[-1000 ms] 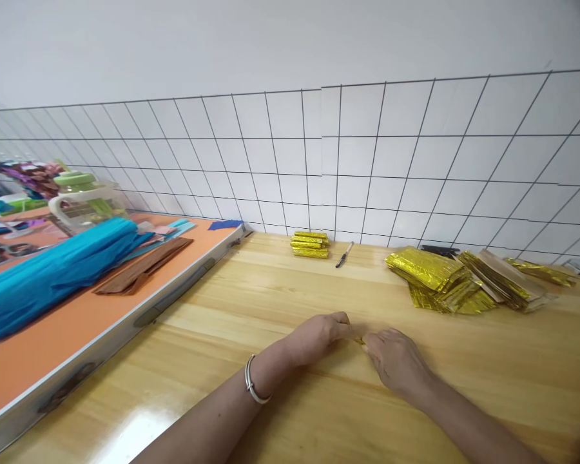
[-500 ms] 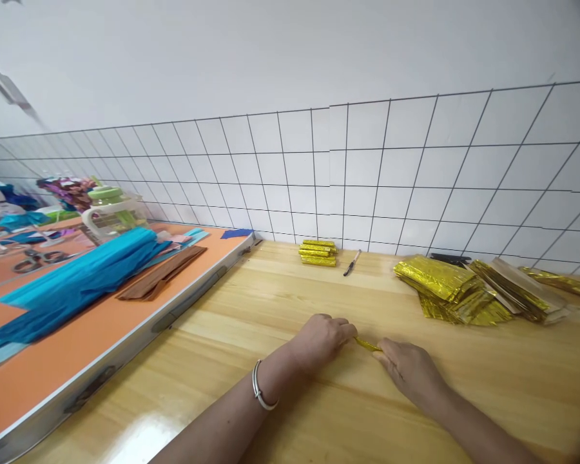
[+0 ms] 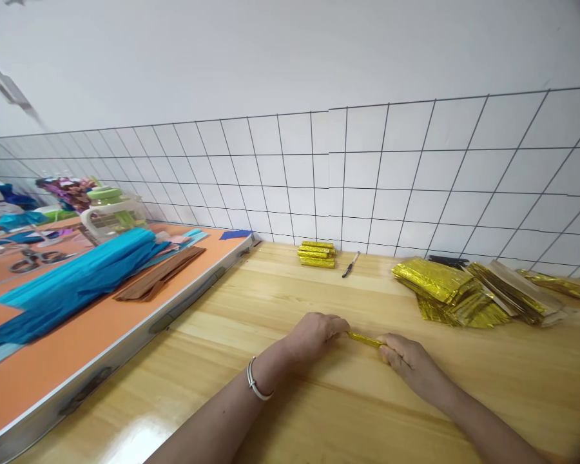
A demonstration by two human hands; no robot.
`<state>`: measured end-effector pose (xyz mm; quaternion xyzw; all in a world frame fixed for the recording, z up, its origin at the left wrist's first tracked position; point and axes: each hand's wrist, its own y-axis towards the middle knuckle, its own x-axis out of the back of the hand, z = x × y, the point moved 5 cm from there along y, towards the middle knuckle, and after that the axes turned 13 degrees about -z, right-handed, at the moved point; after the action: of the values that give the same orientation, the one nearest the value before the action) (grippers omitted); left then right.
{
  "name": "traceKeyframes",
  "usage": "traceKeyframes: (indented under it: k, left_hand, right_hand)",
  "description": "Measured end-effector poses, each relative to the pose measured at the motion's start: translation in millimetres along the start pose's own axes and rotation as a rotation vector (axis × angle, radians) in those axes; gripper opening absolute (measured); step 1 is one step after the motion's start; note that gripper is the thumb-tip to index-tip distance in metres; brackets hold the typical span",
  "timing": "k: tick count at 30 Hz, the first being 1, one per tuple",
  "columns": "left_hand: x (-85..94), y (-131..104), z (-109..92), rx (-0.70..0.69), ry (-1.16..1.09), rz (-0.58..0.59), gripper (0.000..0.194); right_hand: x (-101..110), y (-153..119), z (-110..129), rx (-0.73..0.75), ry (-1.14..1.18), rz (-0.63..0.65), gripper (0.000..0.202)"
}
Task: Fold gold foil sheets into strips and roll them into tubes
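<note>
A narrow roll of gold foil paper (image 3: 364, 339) stretches between my two hands, just over the wooden table. Its left end is in the closed fingers of my left hand (image 3: 316, 335), whose wrist wears a silver bangle. My right hand (image 3: 406, 359) pinches the other end, thumb towards me. Fingers hide both ends of the roll. Beyond my hands, near the wall, lies a small stack of gold foil rolls (image 3: 316, 254). To the right rests a pile of flat gold foil sheets (image 3: 435, 281), spread out in layers.
A pen (image 3: 350, 265) lies beside the stacked rolls. Brown-backed packets (image 3: 522, 293) and a black object (image 3: 447, 261) sit at the back right. On the orange table (image 3: 183, 270) at left are blue fabric or paper (image 3: 82, 270), a brown folded strip (image 3: 162, 274), scissors (image 3: 33, 259) and a green-lidded jug (image 3: 111, 209).
My hands have moved slightly apart, the left one shifting leftward. More of the gold foil roll shows between them, and the right fingers have curled further round its end.
</note>
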<state>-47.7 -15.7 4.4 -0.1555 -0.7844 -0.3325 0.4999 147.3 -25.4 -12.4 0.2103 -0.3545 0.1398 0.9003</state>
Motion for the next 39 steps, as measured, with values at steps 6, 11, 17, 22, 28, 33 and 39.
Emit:
traceKeyframes:
  k: [6, 11, 17, 22, 28, 33, 39]
  left_hand:
    - [-4.5, -1.0, 4.5, -0.036, -0.055, -0.015, 0.026]
    - [-6.0, -1.2, 4.7, -0.046, -0.046, -0.039, 0.029]
    - [-7.9, -1.1, 4.4, -0.064, -0.041, -0.040, 0.030]
    - [-8.7, -1.5, 4.2, -0.064, -0.104, -0.058, 0.031]
    - [2.7, -0.1, 0.3, 0.000, -0.199, -0.081, 0.025]
    - [7.3, 3.6, -1.4, 0.079, -0.306, -0.099, 0.023]
    - [-1.4, 2.0, 10.6, 0.312, -0.596, -0.110, 0.024]
  right_hand:
    - [0.0, 0.2, -9.3, -0.048, -0.089, -0.002, 0.031]
    - [4.8, 1.1, -17.1, -0.064, -0.368, -0.042, 0.034]
    - [5.6, 0.9, -15.1, 0.006, -0.462, -0.023, 0.033]
    - [6.0, 1.5, -19.1, 0.014, -0.373, -0.011, 0.036]
    - [20.4, 2.8, -6.8, 0.097, -0.231, 0.004, 0.038]
    - [33.8, 4.9, 3.4, 0.143, -0.238, -0.039, 0.041]
    - [28.1, 3.6, -6.4, 0.087, -0.208, -0.030, 0.041]
